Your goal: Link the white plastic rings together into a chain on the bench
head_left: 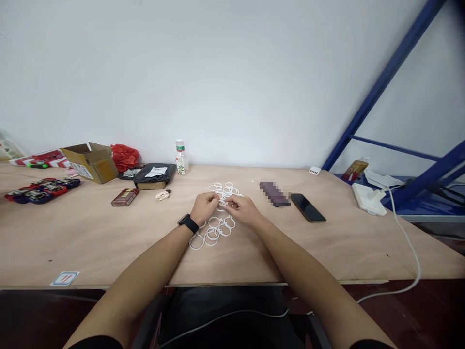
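Several white plastic rings (196, 241) lie on the wooden table (145, 252), some nearer the front edge and some behind my hands. My left hand (205, 207), with a black watch on its wrist, is closed in a pinch at the ring pile. Facing it from the right, my right hand (242, 210) is also pinched, its fingertips close to those of the left. A small white ring part shows between the two hands. Which fingers hold it is partly hidden.
At the left are a cardboard box (95, 165), black package (154, 173), dark red box (125, 197) and red-blue items (39, 191). A bottle (180, 157) stands by the wall. To the right lie a phone (308, 208) and white power strip (368, 198) with a cable.
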Available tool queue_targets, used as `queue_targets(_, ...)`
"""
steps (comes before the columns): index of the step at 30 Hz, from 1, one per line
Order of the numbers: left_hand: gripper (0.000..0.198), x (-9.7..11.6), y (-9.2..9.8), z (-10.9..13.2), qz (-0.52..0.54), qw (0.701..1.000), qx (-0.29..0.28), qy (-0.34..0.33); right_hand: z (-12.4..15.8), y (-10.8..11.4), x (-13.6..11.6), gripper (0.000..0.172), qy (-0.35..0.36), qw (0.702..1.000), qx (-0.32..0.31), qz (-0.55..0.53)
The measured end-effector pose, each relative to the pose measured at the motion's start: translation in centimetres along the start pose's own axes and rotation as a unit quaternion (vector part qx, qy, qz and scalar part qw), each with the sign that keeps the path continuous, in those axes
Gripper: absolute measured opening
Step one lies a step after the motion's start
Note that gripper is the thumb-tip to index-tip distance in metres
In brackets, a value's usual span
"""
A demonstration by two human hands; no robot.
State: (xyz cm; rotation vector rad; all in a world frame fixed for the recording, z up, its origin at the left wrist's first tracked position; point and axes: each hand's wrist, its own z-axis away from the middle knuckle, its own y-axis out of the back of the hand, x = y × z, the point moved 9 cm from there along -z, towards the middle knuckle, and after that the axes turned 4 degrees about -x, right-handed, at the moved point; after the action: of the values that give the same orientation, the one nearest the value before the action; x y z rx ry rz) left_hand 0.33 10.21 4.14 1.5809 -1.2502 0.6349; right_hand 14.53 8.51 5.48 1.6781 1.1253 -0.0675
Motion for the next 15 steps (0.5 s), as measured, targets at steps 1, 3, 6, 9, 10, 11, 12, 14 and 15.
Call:
queue_targets(1, 0.022, 0.0, 0.1, 0.0, -0.014, 1.000, 0.001, 0.000, -0.1, 0.4, 0.4, 0.020, -0.002, 1.000, -0.006, -0.006)
queue_targets(3, 0.026, -0.1, 0.0, -0.1, -0.050, 0.999, -0.018, 0.005, -0.2, 1.8, 2.0, 0.020, -0.030, 0.999, 0.008, -0.008)
queue_targets(6, 0.028, 0.2, -1.4, 0.2, -0.134, 0.986, -0.100, -0.023, -0.2, 3.7, 5.3, 0.019, -0.081, 0.996, 0.026, 0.020)
queue_targets(9, 0.024, 1.0, -3.4, 0.8, -0.210, 0.958, -0.175, -0.091, -0.2, 4.0, 7.7, 0.027, -0.089, 0.995, -0.019, 0.051)
queue_targets(10, 0.022, 1.1, -3.9, 1.0, -0.224, 0.950, -0.190, -0.107, -0.1, 3.8, 8.2, 0.029, -0.088, 0.994, -0.039, 0.055)
queue_targets(11, 0.021, 1.2, -4.2, 1.2, -0.233, 0.944, -0.200, -0.119, 0.0, 3.6, 8.5, 0.030, -0.087, 0.993, -0.057, 0.056)
queue_targets(12, 0.020, 1.3, -4.6, 1.3, -0.237, 0.940, -0.207, -0.128, 0.1, 3.3, 8.6, 0.031, -0.089, 0.992, -0.076, 0.056)
queue_targets(14, 0.022, 1.5, -5.0, 1.5, -0.237, 0.936, -0.220, -0.139, 0.3, 2.5, 8.7, 0.030, -0.094, 0.987, -0.114, 0.055)
queue_targets(15, 0.022, 1.5, -5.2, 1.6, -0.235, 0.935, -0.226, -0.140, 0.5, 2.1, 8.6, 0.028, -0.096, 0.985, -0.132, 0.054)
